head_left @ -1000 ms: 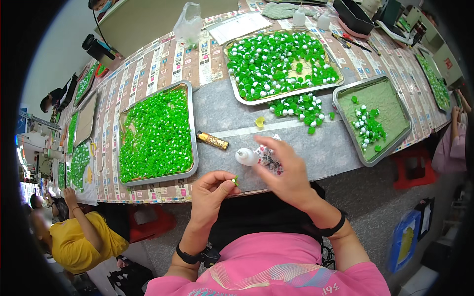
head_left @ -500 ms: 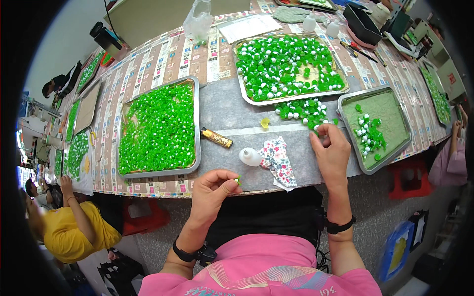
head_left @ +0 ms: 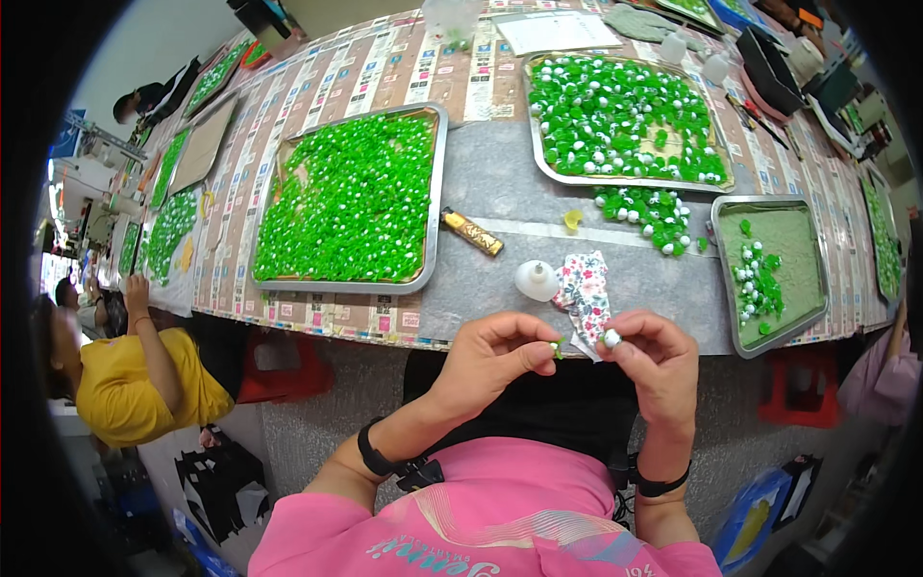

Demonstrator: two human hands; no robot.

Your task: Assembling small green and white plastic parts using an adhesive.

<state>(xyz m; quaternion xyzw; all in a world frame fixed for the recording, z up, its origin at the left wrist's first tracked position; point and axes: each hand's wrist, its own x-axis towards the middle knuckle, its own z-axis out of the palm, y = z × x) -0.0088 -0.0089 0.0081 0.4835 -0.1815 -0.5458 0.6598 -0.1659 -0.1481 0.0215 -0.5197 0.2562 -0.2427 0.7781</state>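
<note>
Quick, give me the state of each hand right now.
Left hand: fingers pinched on a small green piece.
Right hand: fingers pinched on a small white bead.

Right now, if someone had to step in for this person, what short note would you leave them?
Left hand: pinching a small green piece.
Right hand: pinching a white bead.
Both are held together over the near table edge.
Left tray: full of green pieces.
Far tray: green and white ones, with a loose pile beside it.
Right tray: only a few, so most remain.
</note>
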